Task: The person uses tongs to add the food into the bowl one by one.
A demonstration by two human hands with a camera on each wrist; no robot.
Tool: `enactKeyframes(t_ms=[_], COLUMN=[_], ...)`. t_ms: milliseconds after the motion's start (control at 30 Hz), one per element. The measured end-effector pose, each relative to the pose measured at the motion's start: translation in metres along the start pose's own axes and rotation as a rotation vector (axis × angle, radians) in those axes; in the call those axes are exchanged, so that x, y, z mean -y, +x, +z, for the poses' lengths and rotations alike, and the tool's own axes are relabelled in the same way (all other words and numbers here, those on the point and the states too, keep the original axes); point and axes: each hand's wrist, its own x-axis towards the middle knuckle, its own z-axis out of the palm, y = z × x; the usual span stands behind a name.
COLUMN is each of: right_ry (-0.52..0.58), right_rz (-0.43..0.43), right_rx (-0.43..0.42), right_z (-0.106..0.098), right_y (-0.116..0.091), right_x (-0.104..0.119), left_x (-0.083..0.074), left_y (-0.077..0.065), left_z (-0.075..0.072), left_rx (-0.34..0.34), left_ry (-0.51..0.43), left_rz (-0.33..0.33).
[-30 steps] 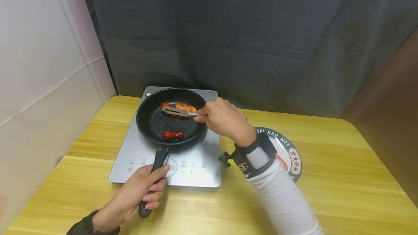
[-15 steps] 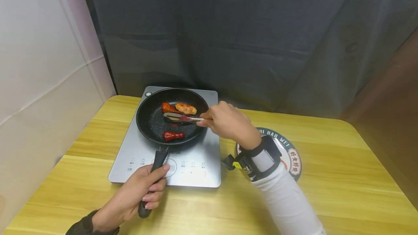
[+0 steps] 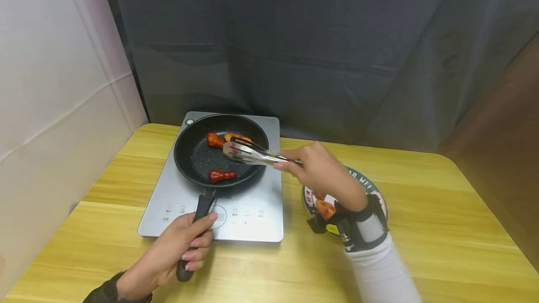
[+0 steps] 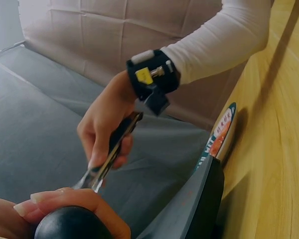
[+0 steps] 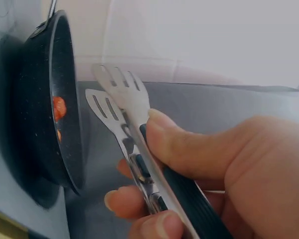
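My left hand grips the black handle of a frying pan. Metal tongs are held in my right hand, their tips over the pan's right side. In the right wrist view the two slotted tong ends stand slightly apart with nothing between them. Inside the pan lie a dark red drumstick near the front, an orange-brown drumstick towards the back, and a golden wing-like piece partly hidden by the tongs.
The pan stands on a silver induction cooktop on a wooden table. To its right a patterned plate with browned food on it is partly covered by my right forearm. A dark cloth hangs behind.
My right hand has drawn the tongs to the right and up from the pan, and their ends have spread. The orange-brown drumstick shows more fully. My left hand stays on the handle.
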Motion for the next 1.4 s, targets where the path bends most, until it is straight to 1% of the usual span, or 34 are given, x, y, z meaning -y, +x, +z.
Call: enactKeyframes(t_ms=[100,167,267,400,467,533,633,700,1033,1200,1400], right_ry=[0.036,0.012,0.012,-0.024,-0.043,-0.066,-0.083,-0.106,-0.154,-0.202,-0.213], right_rz=[0.052,0.049,0.043,0.051,0.081,0.129,0.204,0.23,0.217,0.23,0.227], right_rx=[0.012,-0.006,-0.016,-0.064,-0.09,-0.11,-0.119,-0.125,-0.141,-0.109,-0.074], right_z=[-0.005,-0.007,-0.009,-0.01,-0.01,-0.01,-0.011,-0.012,-0.017,-0.019,-0.022], right_y=[-0.013,-0.021,-0.031,-0.041,-0.046,-0.05,-0.058,-0.062,-0.081,-0.095,-0.11], right_x=[-0.005,-0.01,-0.017,-0.026,-0.03,-0.034,-0.038,-0.041,-0.059,-0.07,-0.082], left_x=[0.0,-0.001,-0.001,-0.002,-0.002,-0.002,-0.002,-0.002,-0.001,-0.001,-0.002], left_y=[0.0,0.0,0.0,0.0,0.0,0.0,0.0,0.0,0.0,0.0,-0.001], left_z=[0.0,0.0,0.0,-0.001,-0.001,-0.001,-0.002,-0.002,-0.003,-0.003,-0.003], left_rx=[0.001,-0.001,-0.002,0.003,0.003,0.003,0.001,-0.002,-0.005,-0.007,0.002], left_ry=[0.006,0.007,0.008,0.006,0.009,0.012,0.02,0.025,0.03,0.028,0.023], left_rz=[0.002,0.005,0.007,0.01,0.01,0.013,0.018,0.021,0.017,0.01,0.01])
